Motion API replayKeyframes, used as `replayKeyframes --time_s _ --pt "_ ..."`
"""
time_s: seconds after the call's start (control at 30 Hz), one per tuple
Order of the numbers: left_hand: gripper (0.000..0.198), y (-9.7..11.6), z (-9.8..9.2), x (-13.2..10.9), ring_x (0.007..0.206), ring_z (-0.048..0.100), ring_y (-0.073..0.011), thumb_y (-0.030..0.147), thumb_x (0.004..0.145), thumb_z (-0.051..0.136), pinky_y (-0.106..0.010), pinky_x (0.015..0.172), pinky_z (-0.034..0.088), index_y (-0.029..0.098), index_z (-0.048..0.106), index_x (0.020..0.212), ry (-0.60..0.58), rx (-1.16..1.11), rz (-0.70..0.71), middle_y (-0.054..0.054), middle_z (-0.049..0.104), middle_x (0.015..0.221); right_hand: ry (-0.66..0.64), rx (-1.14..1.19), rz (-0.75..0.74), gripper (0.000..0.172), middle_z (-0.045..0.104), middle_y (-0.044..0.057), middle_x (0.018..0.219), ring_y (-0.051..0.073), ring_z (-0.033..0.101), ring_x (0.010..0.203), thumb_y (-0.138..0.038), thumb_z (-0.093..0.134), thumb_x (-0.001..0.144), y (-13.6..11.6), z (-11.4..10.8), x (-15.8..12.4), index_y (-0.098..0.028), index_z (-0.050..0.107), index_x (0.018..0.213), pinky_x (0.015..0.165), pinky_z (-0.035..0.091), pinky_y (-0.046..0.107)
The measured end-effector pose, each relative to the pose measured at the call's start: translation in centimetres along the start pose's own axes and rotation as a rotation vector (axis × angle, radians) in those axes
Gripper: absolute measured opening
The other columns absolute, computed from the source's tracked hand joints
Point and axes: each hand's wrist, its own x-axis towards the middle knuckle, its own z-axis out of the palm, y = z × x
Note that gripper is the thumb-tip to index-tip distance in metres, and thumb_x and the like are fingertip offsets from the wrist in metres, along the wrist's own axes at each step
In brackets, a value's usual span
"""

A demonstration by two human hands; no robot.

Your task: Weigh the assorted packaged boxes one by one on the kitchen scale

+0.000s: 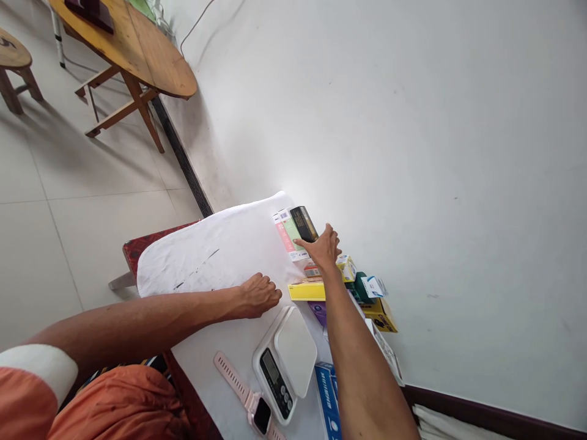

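Note:
My right hand (323,245) reaches to the boxes by the wall, its thumb and fingers apart around the near end of a black box (303,223). That box lies against a pink, green and white box (288,235). My left hand (260,296) rests on the white cloth with its fingers curled in; nothing shows in it. Below it sits a white kitchen scale (296,351) with a dark display, and beside that a pink smartwatch (261,415) lies with its strap spread out.
Along the wall stand a yellow box (306,289), a purple box (318,311), a blue box (326,394) and several others, partly behind my right arm. White cloth (183,256) covers the table. A wooden folding table (169,67) and a stool (13,52) stand at the upper left.

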Motion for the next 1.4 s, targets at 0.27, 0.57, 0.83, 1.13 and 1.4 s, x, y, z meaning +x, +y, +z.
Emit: replayKeyframes --time_s 0.27,0.57,0.83,1.13,1.4 --pt "0.016 0.0 -0.2 0.0 0.093 0.068 -0.0273 0.019 0.089 0.067 -0.036 0.072 0.043 0.013 0.064 0.104 0.007 -0.026 -0.020 -0.015 0.072 0.099 0.225 -0.158 -0.197 0.109 0.035 0.030 0.153 0.044 0.037 0.134 -0.064 0.073 0.080 -5.2 3.4 -1.5 -0.015 0.014 0.157 0.105 0.030 0.066" --pt "0.021 0.2 -0.7 0.0 0.092 0.066 -0.0277 0.011 0.085 0.064 -0.037 0.073 0.046 0.012 0.064 0.106 -0.021 -0.005 -0.005 -0.016 0.071 0.099 0.266 -0.262 -0.196 0.091 0.033 0.030 0.154 0.040 0.033 0.137 -0.037 0.065 0.091 -4.8 5.5 -0.8 -0.012 0.010 0.158 0.108 0.029 0.062" --pt "0.020 0.1 -0.7 -0.1 0.089 0.065 -0.0270 0.011 0.084 0.065 -0.036 0.071 0.046 0.014 0.063 0.104 -0.017 -0.018 0.007 -0.015 0.070 0.095 0.236 -0.238 -0.186 0.090 0.035 0.029 0.153 0.041 0.035 0.137 -0.041 0.065 0.090 -4.0 5.5 1.4 -0.014 0.013 0.158 0.108 0.030 0.062" --pt "0.021 -0.2 -0.5 0.1 0.098 0.066 -0.0294 0.019 0.089 0.068 -0.037 0.077 0.047 0.011 0.063 0.108 -0.041 -0.036 0.005 -0.016 0.070 0.103 0.261 -0.202 -0.206 0.087 0.027 0.029 0.161 0.038 0.024 0.148 -0.029 0.063 0.091 -5.0 2.4 -2.0 -0.010 0.013 0.160 0.117 0.021 0.062" --pt "0.016 -0.1 -0.8 -0.1 0.102 0.066 -0.0288 0.023 0.093 0.066 -0.038 0.083 0.049 0.012 0.064 0.104 -0.055 0.000 0.002 -0.016 0.070 0.109 0.259 -0.101 -0.558 0.053 0.051 0.021 0.147 0.033 0.043 0.139 -0.026 0.051 0.100 -4.5 -1.2 -16.2 -0.014 0.043 0.151 0.114 0.036 0.052"
